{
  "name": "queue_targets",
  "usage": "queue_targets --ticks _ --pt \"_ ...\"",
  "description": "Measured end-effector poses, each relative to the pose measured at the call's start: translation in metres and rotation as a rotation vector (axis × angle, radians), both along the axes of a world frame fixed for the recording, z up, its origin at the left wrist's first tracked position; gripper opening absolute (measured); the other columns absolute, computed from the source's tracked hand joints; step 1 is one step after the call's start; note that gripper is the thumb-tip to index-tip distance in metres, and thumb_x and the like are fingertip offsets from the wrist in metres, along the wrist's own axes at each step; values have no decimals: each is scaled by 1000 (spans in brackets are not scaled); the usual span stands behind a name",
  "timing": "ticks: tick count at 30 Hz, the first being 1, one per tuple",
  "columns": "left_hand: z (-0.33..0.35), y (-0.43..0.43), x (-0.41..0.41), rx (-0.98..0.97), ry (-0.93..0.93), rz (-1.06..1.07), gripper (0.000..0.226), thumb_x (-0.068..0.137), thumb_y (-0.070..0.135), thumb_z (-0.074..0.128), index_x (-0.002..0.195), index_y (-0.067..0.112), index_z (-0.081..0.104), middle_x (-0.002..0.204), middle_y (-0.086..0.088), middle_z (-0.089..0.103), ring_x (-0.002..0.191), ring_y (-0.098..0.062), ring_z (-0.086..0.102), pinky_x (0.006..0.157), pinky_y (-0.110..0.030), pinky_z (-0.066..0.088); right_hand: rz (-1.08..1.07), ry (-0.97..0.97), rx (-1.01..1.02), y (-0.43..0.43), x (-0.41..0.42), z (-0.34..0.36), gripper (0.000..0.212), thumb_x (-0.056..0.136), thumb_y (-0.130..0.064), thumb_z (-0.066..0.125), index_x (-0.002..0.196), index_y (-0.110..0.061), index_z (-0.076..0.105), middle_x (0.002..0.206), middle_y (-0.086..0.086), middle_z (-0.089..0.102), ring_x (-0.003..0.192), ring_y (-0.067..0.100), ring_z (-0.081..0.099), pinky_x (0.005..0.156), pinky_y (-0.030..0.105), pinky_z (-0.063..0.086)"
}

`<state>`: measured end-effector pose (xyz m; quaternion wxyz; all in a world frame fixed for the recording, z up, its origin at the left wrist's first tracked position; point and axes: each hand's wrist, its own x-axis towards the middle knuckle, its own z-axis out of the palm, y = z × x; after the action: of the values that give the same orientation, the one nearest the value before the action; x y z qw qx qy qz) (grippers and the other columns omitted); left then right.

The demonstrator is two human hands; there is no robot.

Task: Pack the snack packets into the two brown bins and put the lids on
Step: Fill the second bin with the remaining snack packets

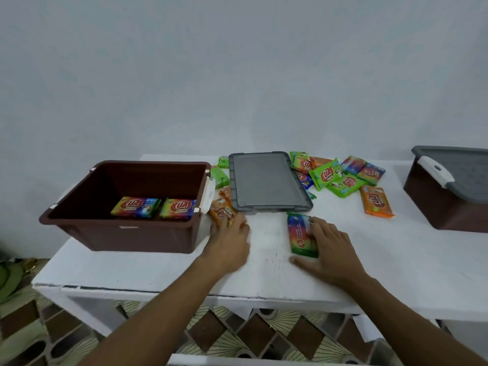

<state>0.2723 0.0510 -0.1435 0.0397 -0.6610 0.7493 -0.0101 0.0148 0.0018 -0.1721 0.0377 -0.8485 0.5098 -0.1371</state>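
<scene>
White table (264, 276), two brown bins. The open brown bin (148, 163) on the left holds two packets (136, 206) flat on its floor, side by side, with plenty of room left. The closed brown bin (443, 210) at far right already wears its grey lid.

The loose grey lid (266, 179) lies flat mid-table. A heap of snack packets (340, 175) sits just right of it, and a few green packets (219, 177) are wedged between it and the open bin.

The left hand (229, 241) has its fingers laid fairly straight onto an orange packet (221, 211) beside the bin's white latch (207, 196). They press rather than curl.

The right hand (331, 250) is spread wide over a rainbow-coloured packet (301, 233) at the table's front. Its fingers lie along the packet's right edge and the thumb sits just off the near end. We see no closed grip.

Handling, as we judge it:
- The packets look light, with a slick, glossy film wrap and probably a crushable snack inside.
- We would slide each one off the surface first.
- We would then take it by its long edges, thumb under and fingers over, and squeeze gently.
- The lid looks stiff, so we would lift it by its two short ends.
</scene>
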Motion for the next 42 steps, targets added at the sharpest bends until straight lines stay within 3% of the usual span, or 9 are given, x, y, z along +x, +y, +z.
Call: queue_targets --ticks 5,10,13,17,23,30,36,39,42 --pt "-16 7 -27 -154 67 44 45 90 24 46 133 11 44 141 -9 34 124 -35 35 93 -45 45 -89 -117 -8 7 -2 -2 74 75 -69 58 129 -21 44 119 -1 57 96 12 53 89 33 44" --pt "-8 4 -39 -250 418 -112 37 88 21 53 125 17 51 128 0 48 114 -22 46 90 -39 46 -175 -490 91 6 -9 8 26 95 -25 53 120 -22 45 99 2 66 70 13 56 62 26 44" --pt "-5 -5 -22 -162 371 -85 47 88 46 53 128 22 51 132 4 45 121 -19 39 100 -36 35 -251 -627 148 -1 -23 17 19 101 -21 42 116 -30 46 90 4 68 76 22 61 59 27 47" --pt "-13 -9 -17 -85 342 -117 62 84 68 47 127 23 54 139 7 43 129 -18 33 107 -38 32 -359 -715 261 -11 -38 22 17 102 -31 42 113 -25 53 110 0 58 93 14 60 54 17 51" --pt "6 -7 -19 14 463 -174 37 84 57 62 83 21 52 125 6 53 108 -11 49 88 -34 49 -341 -546 239 -16 -35 19 23 100 -34 44 108 -18 59 109 7 69 87 16 63 64 26 53" --pt "1 -9 -3 50 626 251 90 61 54 84 133 22 42 129 3 44 123 -15 41 100 -42 45 -60 -209 381 -13 -46 27 46 90 -41 63 132 -30 49 126 0 58 102 10 54 78 20 48" --pt "1 -18 -20 102 631 294 103 56 85 56 138 24 41 132 2 50 118 -19 51 98 -44 49 -106 60 322 -19 -49 24 53 91 -62 44 142 -55 32 131 -2 59 105 17 58 77 28 50" --pt "-6 -15 -31 -20 499 276 92 71 75 60 142 23 34 137 2 42 125 -21 42 103 -44 40 -52 120 298 -19 -54 27 43 100 -47 35 144 -51 32 129 -1 59 100 14 58 73 25 49" --pt "-2 -11 -33 16 448 179 82 77 49 68 144 23 29 139 1 40 123 -22 39 102 -43 37 120 221 402 -18 -62 39 64 97 -16 47 143 -56 25 147 -2 30 124 17 40 92 33 49"
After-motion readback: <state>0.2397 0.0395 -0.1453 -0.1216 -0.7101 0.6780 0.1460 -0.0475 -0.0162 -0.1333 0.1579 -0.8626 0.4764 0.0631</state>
